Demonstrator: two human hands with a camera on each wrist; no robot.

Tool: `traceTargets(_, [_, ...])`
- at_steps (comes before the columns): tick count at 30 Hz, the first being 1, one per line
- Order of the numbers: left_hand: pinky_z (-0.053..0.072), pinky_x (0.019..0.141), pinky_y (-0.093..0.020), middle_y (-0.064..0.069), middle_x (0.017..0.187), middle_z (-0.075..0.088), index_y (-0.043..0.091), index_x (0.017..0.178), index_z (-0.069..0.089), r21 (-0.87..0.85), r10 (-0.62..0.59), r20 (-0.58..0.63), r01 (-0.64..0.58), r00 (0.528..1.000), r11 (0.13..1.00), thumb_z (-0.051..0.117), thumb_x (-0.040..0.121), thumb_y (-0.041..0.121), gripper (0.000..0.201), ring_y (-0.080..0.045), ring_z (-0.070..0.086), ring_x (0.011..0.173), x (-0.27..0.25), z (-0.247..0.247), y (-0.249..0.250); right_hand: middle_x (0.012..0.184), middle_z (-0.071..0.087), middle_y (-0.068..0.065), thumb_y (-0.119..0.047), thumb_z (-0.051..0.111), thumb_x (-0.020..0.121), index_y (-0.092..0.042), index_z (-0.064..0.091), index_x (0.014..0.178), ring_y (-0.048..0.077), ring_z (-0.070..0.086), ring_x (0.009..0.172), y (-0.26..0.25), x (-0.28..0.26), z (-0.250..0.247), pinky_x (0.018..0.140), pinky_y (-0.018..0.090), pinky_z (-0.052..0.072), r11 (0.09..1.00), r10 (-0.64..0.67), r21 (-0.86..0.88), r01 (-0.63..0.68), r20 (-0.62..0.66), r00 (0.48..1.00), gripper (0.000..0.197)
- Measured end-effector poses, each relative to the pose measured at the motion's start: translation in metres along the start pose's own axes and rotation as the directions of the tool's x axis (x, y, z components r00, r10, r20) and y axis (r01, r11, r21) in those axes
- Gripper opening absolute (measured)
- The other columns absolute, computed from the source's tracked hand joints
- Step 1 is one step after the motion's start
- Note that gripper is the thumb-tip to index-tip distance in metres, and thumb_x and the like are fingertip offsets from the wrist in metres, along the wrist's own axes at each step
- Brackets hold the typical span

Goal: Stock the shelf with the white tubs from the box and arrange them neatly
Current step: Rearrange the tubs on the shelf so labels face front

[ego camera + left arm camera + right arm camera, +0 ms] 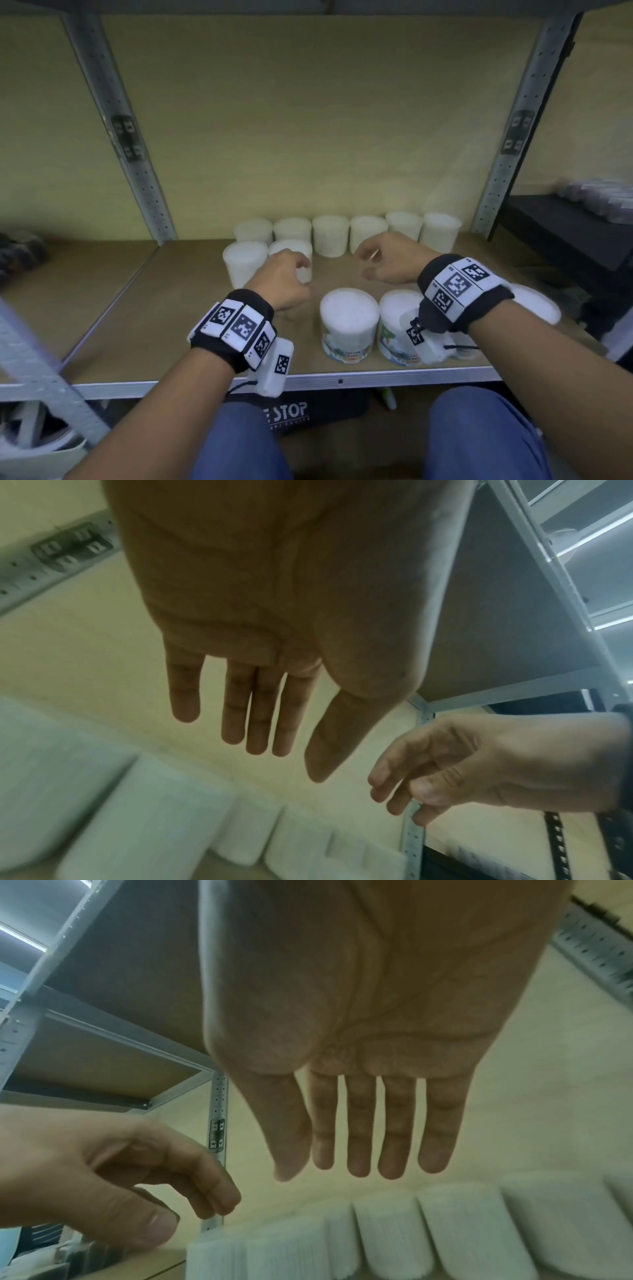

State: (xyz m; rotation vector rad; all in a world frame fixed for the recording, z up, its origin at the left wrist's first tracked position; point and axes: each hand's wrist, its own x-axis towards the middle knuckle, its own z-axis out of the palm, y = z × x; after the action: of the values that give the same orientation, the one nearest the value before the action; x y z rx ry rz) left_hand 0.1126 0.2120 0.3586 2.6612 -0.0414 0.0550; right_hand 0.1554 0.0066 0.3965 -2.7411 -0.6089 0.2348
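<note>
Above shelf (pixel 191 308) — both hands' fingers (pixel 260 712) loosely spread, holding nothing.

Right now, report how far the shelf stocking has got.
Done: a back row of six tubs stands along the wall, and two tubs start a second row at its left end. In hand: nothing; the left hand and right hand hover open over the shelf. Left: three front tubs near the edge need moving into line. The box is out of view.
</note>
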Motion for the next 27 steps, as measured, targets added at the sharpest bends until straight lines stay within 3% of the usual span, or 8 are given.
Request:
traceTargets(3, [0.042,0.097,-0.027,-0.003,0.135,0.054,0.016,0.131,0.054,0.004,-0.056,-0.026,0.056,0.998,0.998,0.065,0.084,0.028,0.05,-0.019,0.052,0.123,0.012,-0.02,-0.022,0.125,0.062,0.0,-0.02,0.066,0.085,-0.018,0.062,0.123,0.015,0.058,0.107,-0.018,0.021,0.002,0.087,0.021,0.043,1.0,-0.027,-0.003,0.027,0.008,1.0,0.038])
traceTargets(7, [0.042,0.095,-0.027,-0.005,0.134,0.054,0.015,0.129,0.055,0.022,-0.121,-0.044,0.122,0.992,0.992,0.064,0.086,0.03,0.047,-0.022,0.052,0.122,0.033,-0.038,-0.05,0.123,0.062,0.003,-0.025,0.065,0.087,-0.014,0.063,0.121,0.019,0.06,0.109,-0.041,0.055,0.009,0.084,0.021,0.042,0.998,-0.058,-0.011,0.058,0.017,0.998,0.036])
traceTargets(10, [0.041,0.094,-0.026,-0.007,0.136,0.052,0.012,0.13,0.053,0.04,-0.152,-0.038,0.154,0.988,0.987,0.062,0.088,0.03,0.046,-0.023,0.051,0.123,0.051,-0.043,-0.067,0.125,0.062,0.003,-0.032,0.065,0.087,-0.014,0.062,0.122,0.02,0.059,0.111,-0.056,0.085,0.013,0.091,0.025,0.045,0.998,-0.058,-0.033,0.059,0.03,0.998,0.04])
traceTargets(17, [0.039,0.101,-0.031,-0.009,0.139,0.046,0.012,0.133,0.05,0.084,-0.186,-0.065,0.192,0.98,0.978,0.058,0.09,0.032,0.048,-0.026,0.047,0.127,0.094,-0.04,-0.093,0.133,0.056,0.007,-0.035,0.063,0.088,-0.009,0.055,0.131,0.025,0.055,0.119,-0.079,0.151,0.02,0.093,0.028,0.044,0.995,0.027,-0.1,-0.019,0.07,0.997,0.051])
traceTargets(20, [0.036,0.104,-0.032,-0.01,0.143,0.042,0.012,0.134,0.048,0.102,-0.2,-0.039,0.203,0.979,0.974,0.057,0.091,0.034,0.049,-0.026,0.043,0.13,0.106,-0.032,-0.101,0.132,0.058,0.01,-0.041,0.062,0.088,-0.005,0.057,0.129,0.028,0.057,0.119,-0.085,0.168,0.026,0.101,0.036,0.048,0.993,0.042,-0.112,-0.033,0.084,0.996,0.055])
traceTargets(23, [0.037,0.103,-0.031,-0.01,0.144,0.04,0.012,0.136,0.047,0.118,-0.213,-0.01,0.213,0.977,0.97,0.057,0.091,0.035,0.051,-0.026,0.043,0.131,0.113,-0.023,-0.108,0.131,0.058,0.003,-0.049,0.071,0.078,-0.014,0.059,0.128,0.024,0.058,0.117,-0.078,0.185,0.035,0.1,0.035,0.049,0.985,0.048,-0.169,-0.031,0.096,0.994,0.062])
traceTargets(27, [0.04,0.1,-0.032,-0.011,0.142,0.042,0.013,0.134,0.05,0.12,-0.197,-0.025,0.198,0.98,0.973,0.059,0.089,0.037,0.052,-0.027,0.046,0.128,0.117,-0.019,-0.115,0.132,0.057,0.011,-0.031,0.075,0.079,-0.01,0.056,0.129,0.029,0.055,0.123,-0.077,0.181,0.043,0.097,0.034,0.045,0.983,0.055,-0.179,-0.042,0.07,0.996,0.058])
